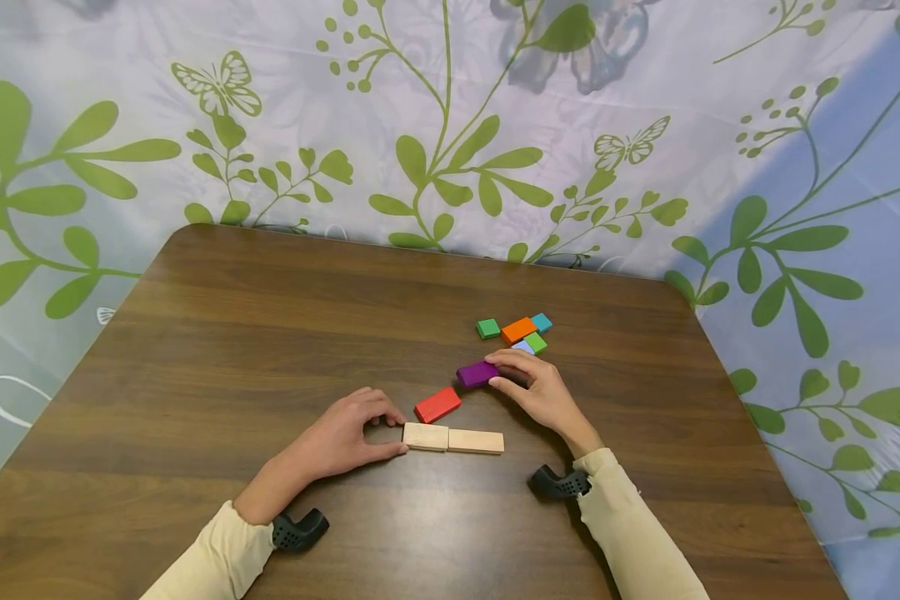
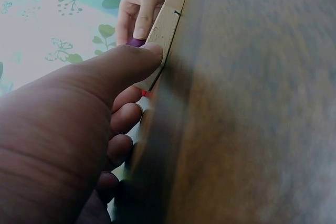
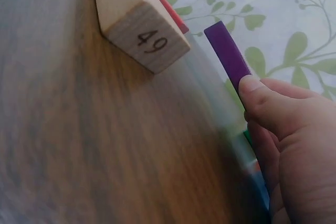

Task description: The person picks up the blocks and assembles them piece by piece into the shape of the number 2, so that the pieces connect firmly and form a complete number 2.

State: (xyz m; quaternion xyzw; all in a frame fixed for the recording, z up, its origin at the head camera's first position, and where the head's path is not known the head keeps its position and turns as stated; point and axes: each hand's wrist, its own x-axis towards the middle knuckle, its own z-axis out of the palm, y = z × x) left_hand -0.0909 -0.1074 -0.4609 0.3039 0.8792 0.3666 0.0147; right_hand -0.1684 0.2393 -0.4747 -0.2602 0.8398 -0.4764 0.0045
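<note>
A purple block [image 1: 475, 374] is pinched between the thumb and fingers of my right hand [image 1: 540, 396]; in the right wrist view the purple block [image 3: 227, 51] tilts up from the thumb. My left hand [image 1: 352, 433] pinches the left end of a plain wooden block [image 1: 425, 437], its thumb [image 2: 149, 53] against the near side. Touching that block end to end is a second wooden block [image 1: 476, 442], whose end face reads 49 in the right wrist view. A red block [image 1: 437, 405] lies just behind the wooden pair, below and left of the purple one.
Farther back sit a green block [image 1: 487, 329], an orange block [image 1: 519, 331], a blue block [image 1: 542, 322], a light green block [image 1: 536, 342] and a pale lilac block [image 1: 523, 347], partly behind the right hand. The brown table [image 1: 270, 333] meets a leaf-patterned cloth [image 1: 285, 108].
</note>
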